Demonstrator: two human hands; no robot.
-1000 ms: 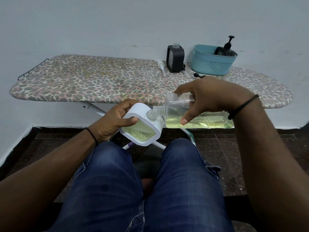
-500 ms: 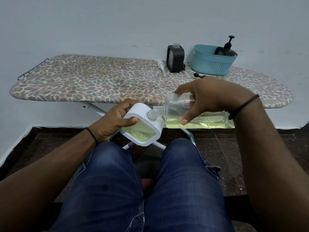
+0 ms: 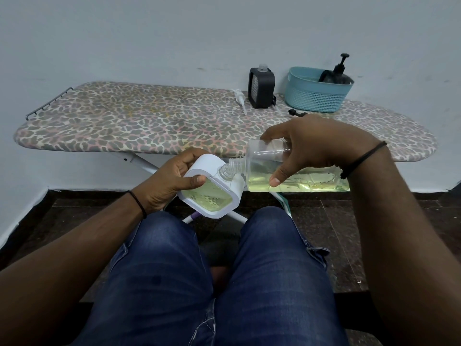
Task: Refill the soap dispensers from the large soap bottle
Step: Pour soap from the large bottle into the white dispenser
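My left hand (image 3: pixel 169 184) grips a white soap dispenser (image 3: pixel 214 193) with yellowish liquid behind its clear front, held tilted above my knees. My right hand (image 3: pixel 311 146) holds the large clear soap bottle (image 3: pixel 304 178) on its side, partly filled with pale yellow soap. The bottle's threaded neck (image 3: pixel 230 168) meets the dispenser's open top. A black dispenser (image 3: pixel 261 88) with no pump stands at the back of the ironing board (image 3: pixel 149 126). Another black pump dispenser (image 3: pixel 336 73) lies in a teal basket (image 3: pixel 316 96).
A white pump head with tube (image 3: pixel 240 101) lies on the board left of the black dispenser. A small black part (image 3: pixel 295 113) lies in front of the basket. The board stands against a pale wall; its white legs cross behind my jeans-clad knees.
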